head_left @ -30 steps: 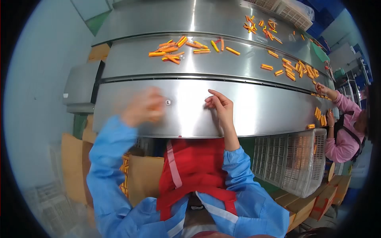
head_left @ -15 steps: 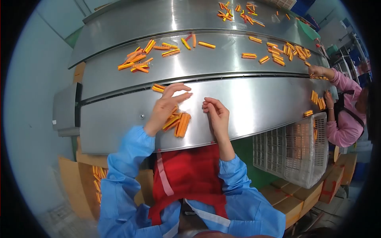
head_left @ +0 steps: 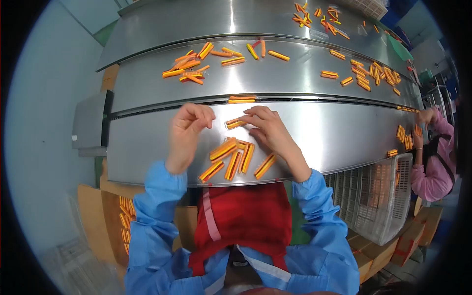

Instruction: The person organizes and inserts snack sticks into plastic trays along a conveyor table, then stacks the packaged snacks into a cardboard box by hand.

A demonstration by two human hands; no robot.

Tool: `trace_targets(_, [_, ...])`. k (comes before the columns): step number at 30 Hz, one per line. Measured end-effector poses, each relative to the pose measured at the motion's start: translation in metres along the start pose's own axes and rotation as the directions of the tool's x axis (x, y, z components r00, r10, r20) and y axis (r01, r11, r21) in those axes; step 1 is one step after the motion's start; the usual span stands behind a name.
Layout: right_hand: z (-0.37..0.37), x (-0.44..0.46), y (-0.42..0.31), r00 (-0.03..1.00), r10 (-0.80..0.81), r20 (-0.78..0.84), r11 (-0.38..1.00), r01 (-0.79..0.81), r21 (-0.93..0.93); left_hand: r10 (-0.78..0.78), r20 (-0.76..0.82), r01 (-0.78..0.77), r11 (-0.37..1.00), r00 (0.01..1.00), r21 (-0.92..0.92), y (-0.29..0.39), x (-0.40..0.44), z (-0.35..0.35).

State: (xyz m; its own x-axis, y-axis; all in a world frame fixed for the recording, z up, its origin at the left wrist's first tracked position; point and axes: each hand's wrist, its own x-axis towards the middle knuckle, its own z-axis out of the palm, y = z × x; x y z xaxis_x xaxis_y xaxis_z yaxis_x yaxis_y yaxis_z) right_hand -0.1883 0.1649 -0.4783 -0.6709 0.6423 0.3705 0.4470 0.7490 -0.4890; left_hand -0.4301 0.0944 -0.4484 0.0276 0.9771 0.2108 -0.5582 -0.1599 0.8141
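On the near steel table (head_left: 142, 142), my right hand (head_left: 273, 130) has its fingers and thumb closed at the right end of a small orange-and-yellow striped stick pack (head_left: 235, 124). To the left, my left hand (head_left: 186, 132) hovers with fingers curled and thumb drawn in; nothing shows between them. Below and between both hands lie several loose striped packs (head_left: 231, 164), some overlapping. One lone pack (head_left: 265, 166) rests near the front edge, by my right wrist. Another pack (head_left: 242, 99) lies across the dark seam beyond my hands.
More striped packs are scattered in a left group (head_left: 189, 66) and a right group (head_left: 364, 73) on the middle table. A co-worker in pink (head_left: 432, 167) handles packs at the right. A white plastic crate (head_left: 371, 196) and a cardboard box (head_left: 96, 216) flank me below table height.
My right hand has moved up and left onto a pack. My left hand has drawn back from the pile, its fingers now curled. The near packs are more spread out; one lies at the seam.
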Motion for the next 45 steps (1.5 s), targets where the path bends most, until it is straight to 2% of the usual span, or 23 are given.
trace_targets(1, [0.004, -0.003, 0.009, 0.999, -0.020, 0.039, 1.000, 0.019, 0.010, 0.018, 0.067, -0.047, 0.890, 0.998, 0.454, 0.010, 0.005, -0.011])
trace_targets(2, [0.004, -0.008, 0.015, 0.999, -0.025, 0.044, 1.000, 0.025, 0.008, 0.007, 0.132, -0.112, 0.584, 0.991, 0.804, 0.015, 0.014, -0.020])
trace_targets(3, [0.003, -0.013, 0.020, 0.997, 0.021, 0.072, 1.000, -0.020, -0.011, -0.003, 0.232, -0.210, 0.409, 0.973, 0.888, 0.005, 0.027, -0.023])
trace_targets(4, [0.001, -0.016, 0.022, 0.993, 0.067, 0.101, 0.997, -0.064, -0.034, 0.009, 0.224, -0.208, 0.412, 0.974, 0.887, -0.009, 0.038, -0.028])
trace_targets(6, [-0.008, -0.020, 0.022, 0.993, 0.082, 0.089, 0.997, -0.081, -0.005, -0.062, 0.529, -0.530, -0.001, 0.846, 0.848, -0.032, 0.051, -0.032])
trace_targets(7, [-0.013, -0.021, 0.028, 0.996, 0.076, 0.040, 0.995, -0.074, -0.060, -0.151, 0.536, -0.550, -0.078, 0.831, 0.831, -0.036, 0.053, -0.032])
trace_targets(10, [-0.043, -0.028, 0.066, 0.981, 0.188, -0.041, 0.975, -0.192, -0.111, -0.141, 0.441, -0.446, -0.003, 0.886, 0.895, -0.029, 0.045, -0.024])
trace_targets(12, [-0.062, -0.023, 0.079, 0.954, 0.268, -0.137, 0.928, -0.294, -0.227, 0.001, 0.468, -0.468, -0.002, 0.884, 0.884, -0.020, 0.032, -0.026])
trace_targets(14, [-0.061, -0.002, 0.078, 0.982, 0.146, -0.118, 0.977, -0.162, -0.141, 0.012, 0.137, -0.137, 0.188, 0.990, 0.973, -0.011, 0.017, -0.025])
trace_targets(15, [-0.052, 0.011, 0.074, 0.992, 0.080, -0.093, 0.986, -0.093, -0.139, -0.069, -0.056, 0.085, 0.549, 0.996, 0.832, -0.005, 0.011, -0.017])
trace_targets(16, [-0.043, 0.025, 0.067, 0.998, 0.045, -0.041, 0.983, -0.052, -0.177, -0.072, -0.067, 0.095, 0.543, 0.995, 0.834, -0.008, 0.005, -0.013])
trace_targets(17, [-0.029, 0.038, 0.064, 0.999, 0.051, 0.011, 0.984, -0.048, -0.174, -0.130, -0.108, 0.160, 0.922, 0.986, 0.352, -0.009, 0.001, -0.011])
trace_targets(18, [-0.016, 0.048, 0.062, 0.997, 0.052, 0.060, 0.985, -0.041, -0.168, -0.188, -0.107, 0.155, 0.953, 0.976, -0.260, -0.008, -0.004, -0.008])
trace_targets(20, [0.005, 0.057, 0.063, 0.995, 0.080, 0.066, 0.975, -0.064, -0.212, -0.163, -0.116, 0.114, 0.932, 0.980, -0.345, -0.009, -0.013, 0.009])
trace_targets(22, [0.007, 0.059, 0.055, 0.991, 0.120, 0.051, 0.955, -0.101, -0.280, -0.144, -0.053, 0.081, 0.781, 0.988, -0.619, -0.009, -0.022, 0.021])
trace_targets(26, [-0.006, 0.049, 0.037, 0.995, 0.078, -0.067, 0.969, -0.091, -0.231, -0.112, 0.004, 0.090, 0.771, 0.994, -0.631, -0.004, -0.029, 0.028])
trace_targets(28, [-0.014, 0.041, 0.022, 0.993, 0.091, 0.077, 0.995, -0.093, 0.026, -0.151, 0.033, 0.141, 0.790, 0.988, -0.597, 0.002, -0.030, 0.031])
trace_targets(31, [-0.015, 0.027, -0.009, 0.965, 0.035, 0.259, 0.982, -0.081, 0.168, -0.137, 0.058, 0.146, 0.817, 0.989, -0.558, 0.002, -0.031, 0.034])
trace_targets(41, [0.006, 0.000, -0.018, 0.949, 0.074, 0.305, 0.997, -0.069, -0.028, -0.108, 0.100, 0.146, 0.820, 0.989, -0.553, 0.004, -0.041, 0.037])
trace_targets(42, [0.007, -0.002, -0.012, 0.948, 0.086, 0.306, 0.996, -0.079, -0.034, -0.082, 0.081, 0.098, 0.973, 0.993, -0.211, 0.007, -0.041, 0.037])
trace_targets(43, [0.008, -0.003, -0.004, 0.957, 0.124, 0.264, 0.992, -0.125, -0.013, -0.048, 0.078, 0.034, 0.986, 0.996, 0.163, 0.010, -0.040, 0.036])
trace_targets(44, [0.006, -0.003, 0.002, 0.962, 0.162, 0.221, 0.986, -0.169, 0.011, -0.052, 0.088, 0.038, 0.987, 0.995, 0.156, 0.007, -0.040, 0.032])
trace_targets(45, [0.005, -0.002, 0.002, 0.975, 0.183, 0.130, 0.983, -0.178, -0.046, -0.041, 0.184, -0.085, 0.774, 0.982, 0.627, 0.001, -0.041, 0.025])
